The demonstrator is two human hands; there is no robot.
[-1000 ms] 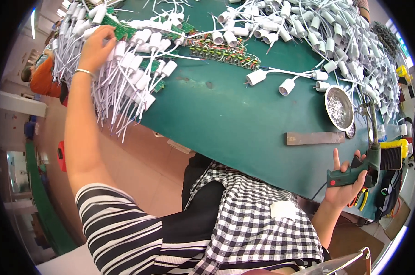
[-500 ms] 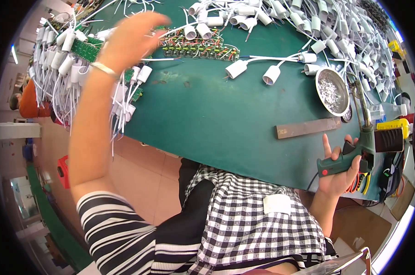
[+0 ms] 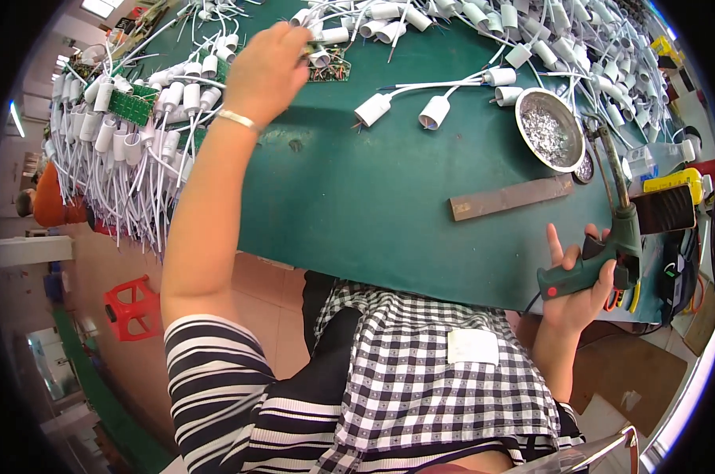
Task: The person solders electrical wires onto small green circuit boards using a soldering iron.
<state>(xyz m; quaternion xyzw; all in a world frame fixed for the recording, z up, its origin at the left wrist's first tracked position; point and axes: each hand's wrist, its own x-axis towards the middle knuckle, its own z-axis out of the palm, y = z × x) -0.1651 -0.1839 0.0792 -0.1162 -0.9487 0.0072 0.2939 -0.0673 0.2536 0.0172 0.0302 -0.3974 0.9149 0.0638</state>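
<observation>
My left hand (image 3: 272, 73) reaches over the far part of the table, fingers curled at a strip of small green circuit boards (image 3: 330, 68) with coloured components. The hand covers much of the strip, so the exact grip is partly hidden. At the right edge, my right hand (image 3: 576, 304) holds the handle of a dark green soldering gun (image 3: 582, 274), its long tip section pointing away from me. One finger of that hand sticks out straight. Two white lamp sockets with cables, one socket (image 3: 372, 110) and another socket (image 3: 434, 113), lie between my hands.
A metal bowl of silvery bits (image 3: 548, 130) stands beyond a flat brown bar (image 3: 511, 197). White sockets with cables (image 3: 579, 55) pile up at far right; more sockets (image 3: 104, 134) hang over the left edge. A plastic bottle (image 3: 658, 159) lies right. A red stool (image 3: 133, 308) stands on the floor.
My left hand has moved right and its spread fingers have closed at the board strip, which has shifted slightly left. The view has shifted too. My right hand keeps holding the soldering gun.
</observation>
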